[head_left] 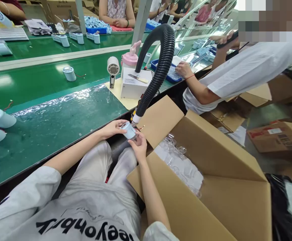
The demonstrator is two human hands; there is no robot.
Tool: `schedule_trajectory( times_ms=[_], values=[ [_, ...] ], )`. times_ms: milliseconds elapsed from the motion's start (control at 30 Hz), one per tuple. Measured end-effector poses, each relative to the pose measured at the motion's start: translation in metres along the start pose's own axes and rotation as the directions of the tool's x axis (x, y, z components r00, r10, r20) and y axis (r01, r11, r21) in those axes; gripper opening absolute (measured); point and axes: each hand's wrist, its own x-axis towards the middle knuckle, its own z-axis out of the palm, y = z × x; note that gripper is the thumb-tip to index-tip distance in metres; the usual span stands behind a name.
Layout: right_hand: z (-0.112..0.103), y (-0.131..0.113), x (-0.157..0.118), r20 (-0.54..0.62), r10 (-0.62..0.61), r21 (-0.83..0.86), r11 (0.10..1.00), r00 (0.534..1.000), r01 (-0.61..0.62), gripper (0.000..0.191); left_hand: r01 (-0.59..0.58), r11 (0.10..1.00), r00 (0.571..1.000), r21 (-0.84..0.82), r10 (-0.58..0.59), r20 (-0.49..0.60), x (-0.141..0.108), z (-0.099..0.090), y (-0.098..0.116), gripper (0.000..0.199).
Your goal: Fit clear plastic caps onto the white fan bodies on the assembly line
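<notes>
Between my two hands is a light-blue cylindrical fan housing (129,131) with thin wires at its right side. The fingers of my left hand (114,129) grip its left and top edge. My right hand (139,144) holds its lower right end, where a clear part seems to show. The white-tipped nozzle of a black corrugated hose (161,70) comes down right beside the housing. Its far end joins a white box (133,87) on the bench, with a knife (138,78) lying on top.
Several blue housings (0,117) lie at the bench's left, and one (69,73) sits on the green conveyor (30,82). A handheld fan (113,68) stands near a pink-lidded bottle (130,59). An open carton (226,197) with clear plastic parts (181,164) is at my right, near a co-worker's arm (201,85).
</notes>
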Motion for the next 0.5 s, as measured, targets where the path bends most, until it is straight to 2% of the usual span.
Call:
schedule_trajectory(
  times_ms=[200, 400, 500],
  values=[
    [-0.001, -0.013, -0.015, 0.072, -0.082, -0.068, 0.994, 0.994, 0.087, 0.049, 0.007, 1.000, 0.999, 0.000, -0.007, -0.046, -0.028, -0.001, -0.005, 0.075],
    [0.000, -0.034, -0.025, 0.140, -0.098, -0.166, 0.979, 0.985, 0.121, 0.059, -0.036, 0.999, 0.999, -0.018, 0.035, -0.040, -0.051, -0.001, -0.007, 0.077],
    [0.000, -0.050, -0.035, 0.207, -0.085, -0.163, 0.979, 0.975, 0.120, 0.059, -0.062, 0.998, 0.998, -0.027, 0.063, 0.028, -0.069, -0.004, -0.006, 0.079]
  ],
)
